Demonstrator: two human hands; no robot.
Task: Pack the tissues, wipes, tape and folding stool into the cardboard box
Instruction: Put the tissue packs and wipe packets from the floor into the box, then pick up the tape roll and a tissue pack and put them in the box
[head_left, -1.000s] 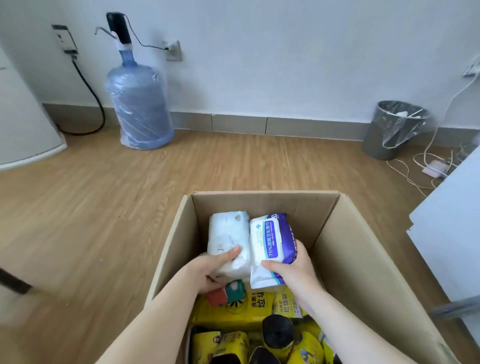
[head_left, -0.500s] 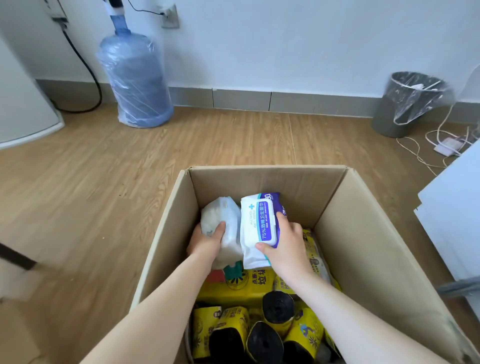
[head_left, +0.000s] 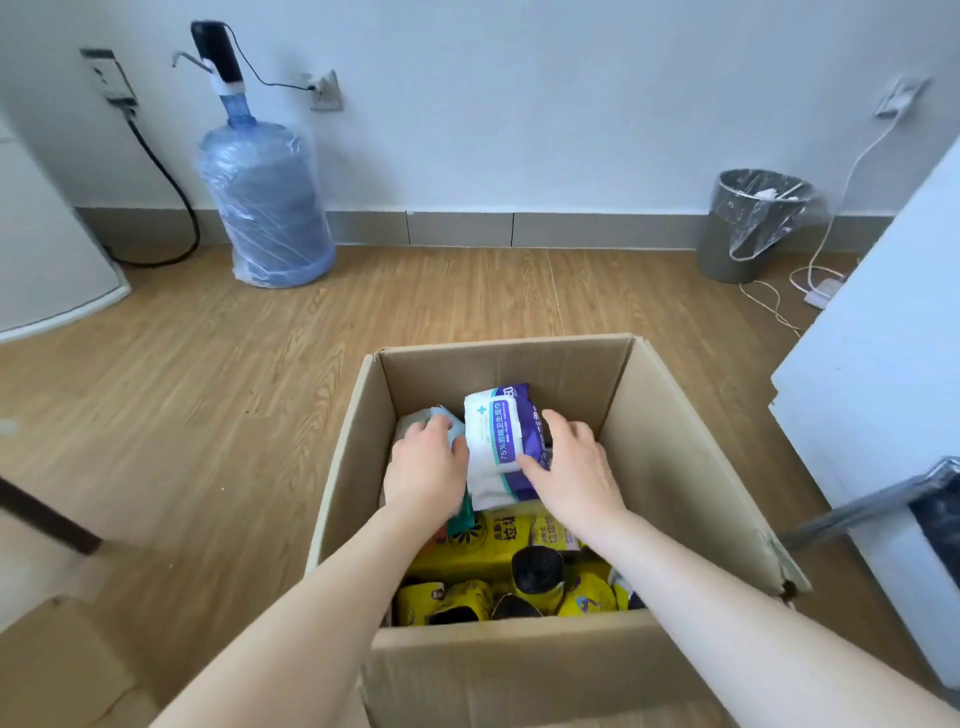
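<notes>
Head view, centre of frame. Shows wipes pack (head_left: 496, 441) inside cardboard box (head_left: 670, 447), near its far wall, standing on end, long axis running up-frame. Shows right hand (head_left: 576, 467) gripping its right edge, thumb across the face. Shows left hand (head_left: 426, 467) just left, fingers curled over pale tissue pack (head_left: 413, 420), which touches the wipes pack. Judges right hand nearer; likely calls for lowering straight down beside yellow packets (head_left: 483, 545).

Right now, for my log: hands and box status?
Left hand grips white pack, right hand grips wipes. Both inside cardboard box. Yellow rolls fill near side.
</notes>
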